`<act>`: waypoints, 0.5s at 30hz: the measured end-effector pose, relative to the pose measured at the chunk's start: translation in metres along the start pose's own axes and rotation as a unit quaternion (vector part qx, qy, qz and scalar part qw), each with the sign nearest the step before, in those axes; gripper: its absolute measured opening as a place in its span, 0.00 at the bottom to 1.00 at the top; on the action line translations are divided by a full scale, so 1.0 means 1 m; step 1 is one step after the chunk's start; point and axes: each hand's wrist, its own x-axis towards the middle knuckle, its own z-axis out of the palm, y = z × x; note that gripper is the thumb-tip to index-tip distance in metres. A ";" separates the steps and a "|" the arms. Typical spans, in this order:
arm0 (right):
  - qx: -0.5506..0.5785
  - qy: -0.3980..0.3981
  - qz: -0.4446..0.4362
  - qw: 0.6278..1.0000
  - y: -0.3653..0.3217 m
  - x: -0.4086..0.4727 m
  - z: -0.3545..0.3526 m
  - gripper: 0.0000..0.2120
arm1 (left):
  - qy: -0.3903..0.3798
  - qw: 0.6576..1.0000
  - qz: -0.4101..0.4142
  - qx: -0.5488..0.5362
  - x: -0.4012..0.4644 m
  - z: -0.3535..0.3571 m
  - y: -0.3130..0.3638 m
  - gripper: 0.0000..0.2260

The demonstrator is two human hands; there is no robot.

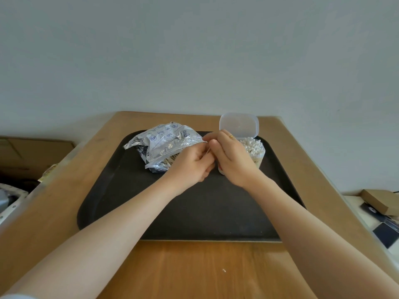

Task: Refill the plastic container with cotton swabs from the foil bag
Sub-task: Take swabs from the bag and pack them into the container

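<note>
**Hands meet over a tray of cotton swabs**

Both hands come together above a black tray (177, 212) on a wooden counter (194, 270). The left hand (192, 162) curls its grip at the mouth of a crumpled foil bag (164, 143), where cotton swabs (170, 161) show; what it grasps cannot be told. The right hand (232, 157), wearing a gold ring (231, 136), pinches a thin swab stick (208, 150). Just behind it stands the plastic container (258, 157), lid (239, 125) up, packed with swabs
</note>
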 end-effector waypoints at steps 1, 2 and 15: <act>0.013 0.006 -0.007 1.000 0.002 0.000 -0.006 0.15 | -0.002 1.000 -0.007 -0.016 0.003 0.001 0.000 0.10; 0.017 0.013 -0.012 1.000 0.006 0.001 -0.013 0.12 | -0.004 1.000 -0.015 -0.027 0.007 0.002 0.000 0.08; -0.060 0.084 0.101 0.989 0.038 0.044 -0.081 0.05 | 0.086 0.985 -0.013 0.152 0.058 0.007 -0.003 0.05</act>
